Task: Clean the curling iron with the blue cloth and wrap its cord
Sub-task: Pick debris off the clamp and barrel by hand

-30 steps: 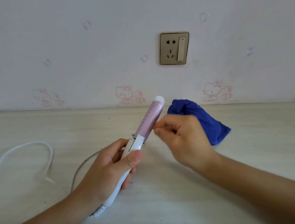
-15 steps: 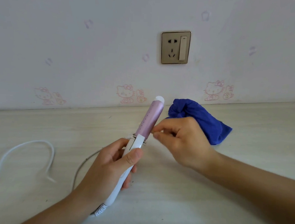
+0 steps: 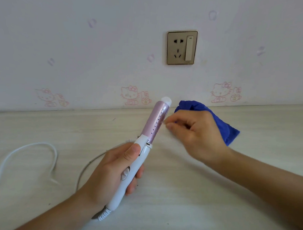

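My left hand (image 3: pixel 108 172) grips the white handle of the curling iron (image 3: pixel 154 122), thumb up near the collar. Its pink barrel tilts up and to the right, white tip toward the wall. My right hand (image 3: pixel 200 134) hovers just right of the barrel, fingers curled, thumb and forefinger tips together with nothing visible between them. The blue cloth (image 3: pixel 224 129) lies crumpled on the table behind that hand, partly hidden by it. The white cord (image 3: pixel 22 148) runs from the handle's base and loops loosely across the table to the left.
A pale wood-grain table (image 3: pixel 195 200) meets a white wall with pink cartoon stickers. A gold-framed wall socket (image 3: pixel 181 47) sits above the cloth. A thin grey stretch of cord (image 3: pixel 91 161) curves behind my left wrist.
My right hand's fingertips were at the lower barrel; they have slid up and slightly right, off it. The iron has turned in my left hand, so its switch now faces up.
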A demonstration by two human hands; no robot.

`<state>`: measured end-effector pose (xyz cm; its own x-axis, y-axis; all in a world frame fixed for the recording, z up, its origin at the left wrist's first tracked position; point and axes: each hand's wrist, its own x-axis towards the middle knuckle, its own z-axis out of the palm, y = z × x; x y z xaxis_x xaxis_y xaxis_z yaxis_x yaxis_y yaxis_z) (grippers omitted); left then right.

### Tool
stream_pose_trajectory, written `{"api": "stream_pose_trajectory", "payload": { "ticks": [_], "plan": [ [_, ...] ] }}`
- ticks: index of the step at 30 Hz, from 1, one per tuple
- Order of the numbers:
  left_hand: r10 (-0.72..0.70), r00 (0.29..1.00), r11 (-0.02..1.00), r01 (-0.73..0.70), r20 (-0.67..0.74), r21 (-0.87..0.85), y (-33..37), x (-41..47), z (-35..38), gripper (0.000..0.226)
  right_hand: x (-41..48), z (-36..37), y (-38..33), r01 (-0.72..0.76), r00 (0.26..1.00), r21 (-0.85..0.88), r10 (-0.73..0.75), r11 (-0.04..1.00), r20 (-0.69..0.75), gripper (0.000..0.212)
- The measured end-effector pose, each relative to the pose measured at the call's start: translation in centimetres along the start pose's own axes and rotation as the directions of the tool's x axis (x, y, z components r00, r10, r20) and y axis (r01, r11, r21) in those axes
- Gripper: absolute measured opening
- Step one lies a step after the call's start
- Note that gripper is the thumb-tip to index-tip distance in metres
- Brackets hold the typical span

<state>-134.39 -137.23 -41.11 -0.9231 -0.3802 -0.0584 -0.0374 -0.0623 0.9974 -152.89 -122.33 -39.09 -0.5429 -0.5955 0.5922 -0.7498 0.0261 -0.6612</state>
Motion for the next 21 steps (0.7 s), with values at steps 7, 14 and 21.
{"api": "stream_pose_trajectory", "payload": {
  "ticks": [7,14,21],
  "plan": [
    [0.007,1.000,1.000,-0.006,0.017,-0.017,-0.2,-0.1,-0.3,0.067,-2.1,1.6,-1.1,0.105,0.993,-0.004,-0.105,0.994,0.057,0.011],
    [-0.014,0.995,0.997,0.021,0.094,-0.075,-0.3,0.1,-0.4,0.068,0.2,-0.1,-0.1,-0.003,0.998,0.037,0.005,0.999,-0.057,0.013],
    [-0.013,0.991,0.994,0.027,0.135,-0.102,-0.1,0.1,-1.0,0.063,-2.2,1.6,-1.7,0.188,0.977,-0.024,-0.184,0.982,0.106,0.012]
  ]
}}
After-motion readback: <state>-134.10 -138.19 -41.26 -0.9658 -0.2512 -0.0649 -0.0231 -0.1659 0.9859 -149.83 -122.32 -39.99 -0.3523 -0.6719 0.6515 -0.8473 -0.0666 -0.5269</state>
